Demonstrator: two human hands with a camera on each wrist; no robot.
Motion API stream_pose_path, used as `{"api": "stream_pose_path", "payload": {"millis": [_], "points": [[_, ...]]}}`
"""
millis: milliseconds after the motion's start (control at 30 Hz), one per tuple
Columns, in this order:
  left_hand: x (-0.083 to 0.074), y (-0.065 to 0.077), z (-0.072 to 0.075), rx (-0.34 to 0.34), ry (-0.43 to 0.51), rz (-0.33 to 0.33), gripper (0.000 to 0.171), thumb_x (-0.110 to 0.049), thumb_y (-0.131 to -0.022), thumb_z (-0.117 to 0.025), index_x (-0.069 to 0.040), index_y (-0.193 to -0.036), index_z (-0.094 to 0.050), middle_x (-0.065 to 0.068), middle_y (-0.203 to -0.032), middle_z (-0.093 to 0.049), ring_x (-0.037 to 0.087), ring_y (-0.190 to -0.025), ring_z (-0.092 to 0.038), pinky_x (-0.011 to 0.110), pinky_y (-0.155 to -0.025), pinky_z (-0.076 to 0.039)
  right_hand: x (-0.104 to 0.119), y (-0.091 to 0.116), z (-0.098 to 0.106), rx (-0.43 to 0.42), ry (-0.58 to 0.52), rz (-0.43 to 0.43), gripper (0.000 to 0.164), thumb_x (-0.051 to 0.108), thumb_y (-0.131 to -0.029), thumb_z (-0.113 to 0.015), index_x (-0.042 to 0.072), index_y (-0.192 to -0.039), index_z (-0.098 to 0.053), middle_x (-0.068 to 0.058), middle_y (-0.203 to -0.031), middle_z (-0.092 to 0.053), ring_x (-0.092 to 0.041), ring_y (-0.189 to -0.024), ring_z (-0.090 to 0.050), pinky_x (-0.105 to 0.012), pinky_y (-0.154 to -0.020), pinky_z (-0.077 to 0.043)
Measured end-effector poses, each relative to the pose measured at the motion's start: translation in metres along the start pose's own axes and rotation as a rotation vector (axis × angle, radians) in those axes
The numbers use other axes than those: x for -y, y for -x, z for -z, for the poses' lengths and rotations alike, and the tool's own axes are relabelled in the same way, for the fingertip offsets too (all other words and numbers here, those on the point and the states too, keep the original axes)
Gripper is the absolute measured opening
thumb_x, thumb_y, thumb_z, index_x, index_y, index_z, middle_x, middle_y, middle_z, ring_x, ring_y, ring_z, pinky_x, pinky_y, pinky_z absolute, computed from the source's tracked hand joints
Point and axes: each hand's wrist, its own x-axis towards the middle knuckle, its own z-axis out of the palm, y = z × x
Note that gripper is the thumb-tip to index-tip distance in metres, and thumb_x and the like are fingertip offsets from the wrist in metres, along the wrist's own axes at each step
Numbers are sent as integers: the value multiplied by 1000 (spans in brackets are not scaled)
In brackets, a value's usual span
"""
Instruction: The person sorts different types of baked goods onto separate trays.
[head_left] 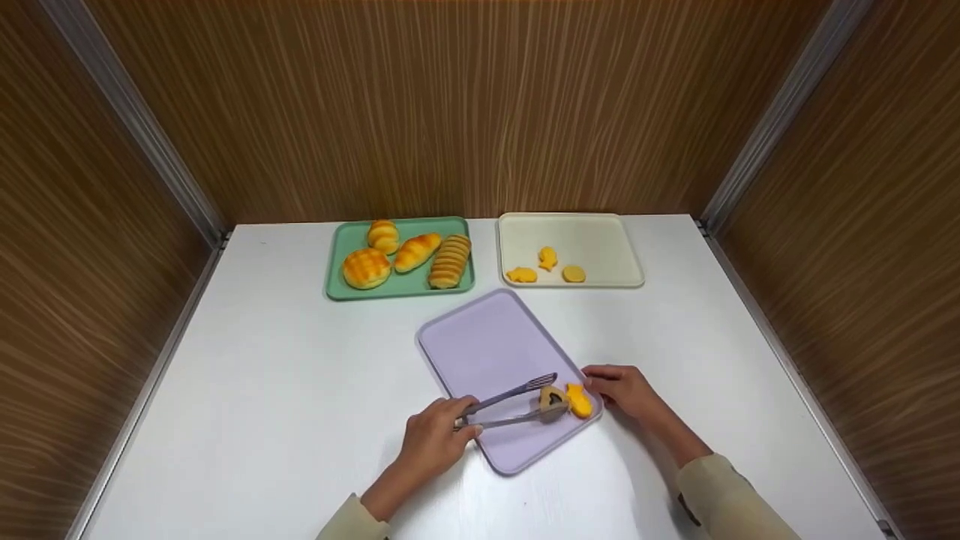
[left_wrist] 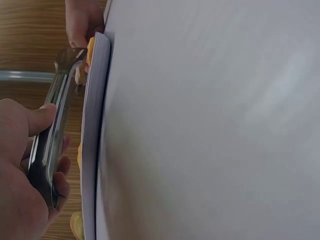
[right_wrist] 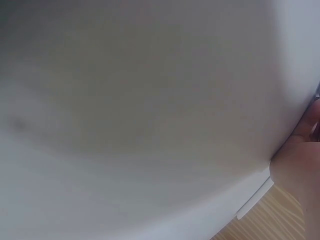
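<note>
My left hand (head_left: 439,439) grips a pair of metal tongs (head_left: 510,393) near the hinged end, thumb on one arm and fingers round the other in the left wrist view. The tongs' tips straddle a tan cookie (head_left: 553,397) with a dark heart-shaped mark, low over the lilac tray (head_left: 491,337). Beside the cookie lies a yellow fish-shaped piece (head_left: 578,400) near the tray's right corner. My right hand (head_left: 624,388) holds the tray's right rim there, thumb and forefinger at the edge. In the right wrist view, only part of the right hand (right_wrist: 297,160) shows.
Behind on the left, a green tray (head_left: 337,289) bears several bread pieces, among them a round bun (head_left: 367,268) and a ridged roll (head_left: 450,261). At the back right, a cream tray (head_left: 600,240) holds two yellow fish pieces and a round one (head_left: 574,274). Wood-patterned walls enclose the white table (head_left: 285,375).
</note>
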Motion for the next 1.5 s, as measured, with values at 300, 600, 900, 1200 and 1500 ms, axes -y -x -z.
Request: {"api": "stream_pose_path", "payload": {"millis": [300,600,900,1200,1500], "points": [[5,-24,0,-51,13,16,33,-32,-85,-71,-24,-116,-64,-7,-106,-68,11,-94,-61,41,-72,-46,19,12,1,9,0,-38,34,17,-90,-67,1,-119,-66,-9,-99,-69,-17,-68,-53,-24,-61,-46],[12,-56,6,-108,22,46,32,-32,-85,-71,-23,-116,-64,-6,-106,-68,16,-98,-61,43,-74,-46,1,1,1,1,-1,-31,34,22,-88,-69,7,-118,-68,-5,-94,-69,-14,-64,-53,-23,-59,-46],[21,-90,15,-157,41,120,32,-31,-85,-71,-21,-115,-65,3,-100,-68,19,-93,-61,44,-72,-44,-1,2,0,12,-2,52,32,20,-88,-68,6,-116,-69,-6,-90,-67,-13,-62,-52,-24,-59,-46],[24,-122,7,-183,8,152,36,-33,-86,-70,-20,-119,-64,0,-105,-68,21,-99,-61,45,-76,-45,0,3,3,-1,10,25,33,23,-88,-69,8,-117,-69,-6,-91,-68,-14,-65,-53,-23,-61,-46],[24,-156,-4,-193,-6,191,32,-32,-88,-68,-18,-117,-65,-1,-98,-67,19,-92,-60,42,-74,-45,-1,1,3,12,20,2,35,26,-89,-68,9,-119,-68,-7,-95,-68,-17,-66,-54,-24,-63,-46]]}}
